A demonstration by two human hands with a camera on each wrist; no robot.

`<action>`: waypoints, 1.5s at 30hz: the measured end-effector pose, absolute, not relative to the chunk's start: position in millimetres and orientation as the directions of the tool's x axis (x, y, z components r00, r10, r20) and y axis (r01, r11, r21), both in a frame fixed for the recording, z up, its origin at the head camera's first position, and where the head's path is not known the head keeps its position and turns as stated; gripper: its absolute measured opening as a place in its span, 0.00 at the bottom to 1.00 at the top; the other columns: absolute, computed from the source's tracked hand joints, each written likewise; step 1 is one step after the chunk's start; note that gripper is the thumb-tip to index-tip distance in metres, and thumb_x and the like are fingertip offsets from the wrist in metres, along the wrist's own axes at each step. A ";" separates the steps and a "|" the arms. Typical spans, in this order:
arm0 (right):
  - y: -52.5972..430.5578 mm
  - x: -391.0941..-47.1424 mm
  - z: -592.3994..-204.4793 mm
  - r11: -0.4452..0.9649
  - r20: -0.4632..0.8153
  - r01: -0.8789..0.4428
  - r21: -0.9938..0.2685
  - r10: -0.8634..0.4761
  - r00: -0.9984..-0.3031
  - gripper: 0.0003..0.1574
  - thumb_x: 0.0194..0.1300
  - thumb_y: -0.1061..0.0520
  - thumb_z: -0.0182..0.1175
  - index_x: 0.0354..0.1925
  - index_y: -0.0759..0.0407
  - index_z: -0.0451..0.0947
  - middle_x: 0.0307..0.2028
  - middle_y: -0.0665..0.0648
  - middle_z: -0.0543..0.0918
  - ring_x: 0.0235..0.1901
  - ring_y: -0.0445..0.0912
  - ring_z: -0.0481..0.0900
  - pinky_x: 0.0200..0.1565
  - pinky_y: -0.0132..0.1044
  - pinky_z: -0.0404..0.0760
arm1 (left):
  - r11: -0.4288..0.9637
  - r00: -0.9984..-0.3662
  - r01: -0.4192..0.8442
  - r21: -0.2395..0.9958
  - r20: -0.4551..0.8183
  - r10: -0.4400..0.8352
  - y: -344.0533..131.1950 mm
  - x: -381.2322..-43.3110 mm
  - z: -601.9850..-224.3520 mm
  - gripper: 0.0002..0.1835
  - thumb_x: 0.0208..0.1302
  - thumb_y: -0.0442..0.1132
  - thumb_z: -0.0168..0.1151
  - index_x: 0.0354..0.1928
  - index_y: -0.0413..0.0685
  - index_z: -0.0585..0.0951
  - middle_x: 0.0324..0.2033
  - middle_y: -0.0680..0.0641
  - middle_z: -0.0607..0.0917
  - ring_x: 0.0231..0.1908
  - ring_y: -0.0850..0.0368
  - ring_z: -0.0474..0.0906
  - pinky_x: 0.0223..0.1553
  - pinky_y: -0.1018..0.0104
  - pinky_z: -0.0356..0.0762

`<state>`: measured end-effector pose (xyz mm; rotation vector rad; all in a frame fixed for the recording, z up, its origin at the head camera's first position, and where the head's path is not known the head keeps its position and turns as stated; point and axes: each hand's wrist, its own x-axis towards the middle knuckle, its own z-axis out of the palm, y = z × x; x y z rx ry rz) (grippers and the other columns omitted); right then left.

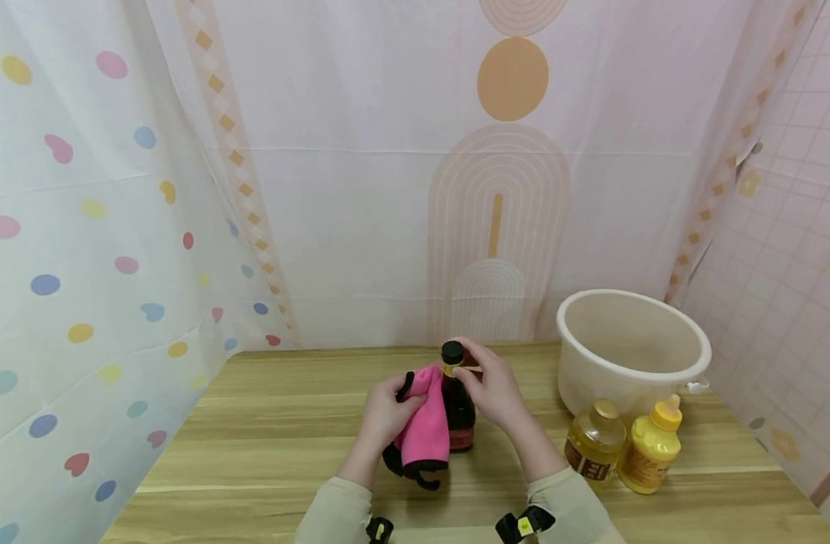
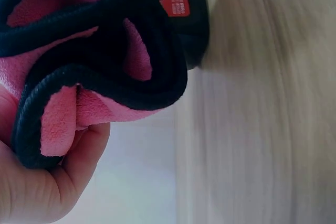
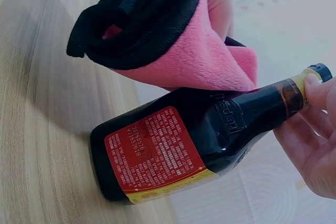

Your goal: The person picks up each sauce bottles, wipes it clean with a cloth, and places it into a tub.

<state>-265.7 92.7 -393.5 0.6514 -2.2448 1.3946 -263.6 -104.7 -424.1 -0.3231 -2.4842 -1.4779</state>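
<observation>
A dark glass sauce bottle (image 3: 157, 150) with a black cap, yellow neck band and red label stands upright on the wooden table. My right hand (image 1: 492, 381) grips it by the neck, just below the cap. To its left, my left hand (image 1: 388, 412) holds a bunched pink cloth (image 1: 425, 431) with black edging, close against the bottle's side. In the left wrist view the cloth (image 2: 100, 61) hangs in folds, and the thumb and fingers of that hand pinch it from below. Part of the bottle is hidden behind the cloth there.
At the right of the table stands a large white bucket (image 1: 571, 381). In front of it are a jar of golden liquid (image 1: 597, 438) with a gold lid and a yellow squeeze bottle (image 1: 649, 453). Patterned curtains (image 1: 360, 227) hang behind the table and at both sides.
</observation>
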 end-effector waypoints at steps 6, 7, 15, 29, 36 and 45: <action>92.7 -264.5 -393.2 0.385 0.568 -0.584 -0.715 -0.166 -0.806 0.28 0.62 0.72 0.64 0.60 0.62 0.75 0.49 0.60 0.81 0.47 0.53 0.81 0.48 0.41 0.82 | 0.491 -0.953 0.291 0.821 0.294 0.073 -107.5 -264.8 -430.3 0.08 0.58 0.33 0.71 0.39 0.39 0.85 0.37 0.41 0.86 0.37 0.51 0.80 0.40 0.55 0.80; 92.7 -264.5 -393.2 0.385 0.568 -0.583 -0.715 -0.166 -0.806 0.28 0.62 0.72 0.64 0.60 0.62 0.75 0.49 0.60 0.81 0.47 0.53 0.81 0.48 0.41 0.82 | 0.495 -0.953 0.289 0.819 0.293 0.072 -107.7 -264.9 -431.4 0.08 0.58 0.33 0.71 0.39 0.39 0.85 0.37 0.41 0.86 0.37 0.51 0.80 0.40 0.55 0.80; 93.3 -265.0 -392.3 0.383 0.581 -0.598 -0.704 -0.174 -0.795 0.27 0.62 0.72 0.64 0.60 0.64 0.75 0.49 0.61 0.81 0.47 0.54 0.81 0.47 0.41 0.82 | 0.527 -0.960 0.268 0.806 0.271 0.073 -108.3 -264.7 -436.7 0.09 0.56 0.32 0.72 0.39 0.38 0.85 0.37 0.40 0.86 0.36 0.50 0.80 0.39 0.54 0.80; 93.7 -264.2 -392.2 0.398 0.563 -0.576 -0.714 -0.163 -0.810 0.27 0.63 0.70 0.64 0.60 0.61 0.75 0.48 0.59 0.82 0.47 0.52 0.81 0.47 0.42 0.82 | 0.591 -0.967 0.240 0.771 0.241 0.078 -107.2 -265.1 -440.9 0.07 0.55 0.33 0.72 0.36 0.39 0.85 0.34 0.42 0.86 0.34 0.51 0.80 0.37 0.56 0.80; 93.5 -264.2 -392.1 0.391 0.568 -0.581 -0.714 -0.162 -0.807 0.27 0.62 0.71 0.64 0.60 0.62 0.75 0.48 0.60 0.81 0.46 0.52 0.81 0.47 0.42 0.82 | 0.668 -0.976 0.210 0.714 0.193 0.100 -107.4 -267.7 -446.0 0.07 0.57 0.37 0.72 0.34 0.43 0.83 0.30 0.47 0.85 0.29 0.55 0.77 0.33 0.58 0.77; 92.2 -263.7 -391.7 0.377 0.580 -0.596 -0.709 -0.169 -0.797 0.27 0.62 0.71 0.64 0.59 0.62 0.75 0.48 0.60 0.81 0.46 0.53 0.81 0.46 0.41 0.82 | 0.721 -0.978 0.207 0.662 0.146 0.147 -109.3 -272.1 -450.4 0.07 0.55 0.39 0.73 0.33 0.45 0.84 0.28 0.50 0.83 0.28 0.57 0.74 0.32 0.60 0.76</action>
